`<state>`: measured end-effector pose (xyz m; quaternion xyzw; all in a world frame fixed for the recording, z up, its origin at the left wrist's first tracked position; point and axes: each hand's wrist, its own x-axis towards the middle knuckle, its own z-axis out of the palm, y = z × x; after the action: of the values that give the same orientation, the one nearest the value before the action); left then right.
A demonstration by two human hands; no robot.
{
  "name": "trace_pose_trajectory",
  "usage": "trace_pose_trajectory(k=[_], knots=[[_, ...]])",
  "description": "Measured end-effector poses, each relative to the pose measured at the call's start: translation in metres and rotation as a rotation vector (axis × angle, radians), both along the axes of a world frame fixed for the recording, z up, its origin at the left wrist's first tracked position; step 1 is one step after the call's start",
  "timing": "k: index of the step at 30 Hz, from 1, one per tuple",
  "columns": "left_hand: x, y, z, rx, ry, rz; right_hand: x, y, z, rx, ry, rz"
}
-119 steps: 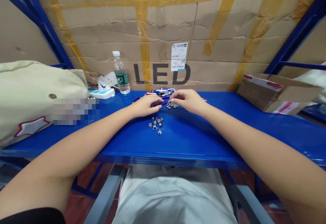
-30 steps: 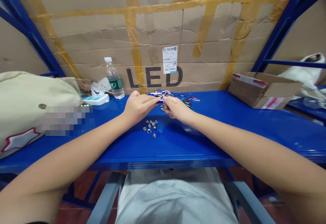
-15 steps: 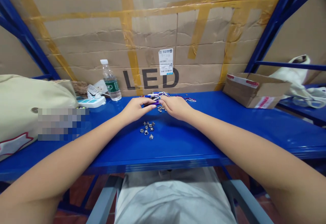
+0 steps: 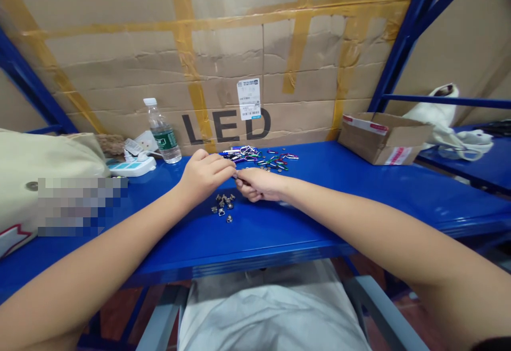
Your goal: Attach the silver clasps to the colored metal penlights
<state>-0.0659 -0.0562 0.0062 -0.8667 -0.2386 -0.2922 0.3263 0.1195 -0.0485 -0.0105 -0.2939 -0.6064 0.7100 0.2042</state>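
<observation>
My left hand (image 4: 207, 175) and my right hand (image 4: 259, 184) meet over the blue table, fingertips close together. Both are closed around a small item whose kind I cannot make out; the fingers cover most of it. In front of them lies a loose group of small silvery metal fittings (image 4: 223, 204). Behind my hands is a pile of colourful carabiners (image 4: 279, 160), in red, green, blue and purple. Blue and silver slender pieces (image 4: 239, 152) lie at the pile's left end. Part of the pile is hidden by my hands.
A water bottle (image 4: 164, 135) and a white power strip (image 4: 133, 166) stand at the back left, near a cream bag (image 4: 51, 159). An open cardboard box (image 4: 383, 135) sits at the right. A large taped cardboard panel (image 4: 223, 58) rises behind the blue table (image 4: 255, 234).
My hands have come nearer to me, uncovering more of the carabiner pile. A purple item seen between my fingers earlier is no longer clearly visible. The view has shifted slightly to the right.
</observation>
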Motion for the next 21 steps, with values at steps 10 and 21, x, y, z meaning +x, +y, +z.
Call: trace_pose_trajectory(k=[10,21], knots=[[0.016,0.003,-0.007,-0.391,-0.168,0.027,0.004,0.016,-0.001,0.248,0.03,-0.379],[0.012,0.018,-0.02,-0.927,-0.591,-0.082,0.009,0.024,-0.004,0.625,-0.176,-0.465]])
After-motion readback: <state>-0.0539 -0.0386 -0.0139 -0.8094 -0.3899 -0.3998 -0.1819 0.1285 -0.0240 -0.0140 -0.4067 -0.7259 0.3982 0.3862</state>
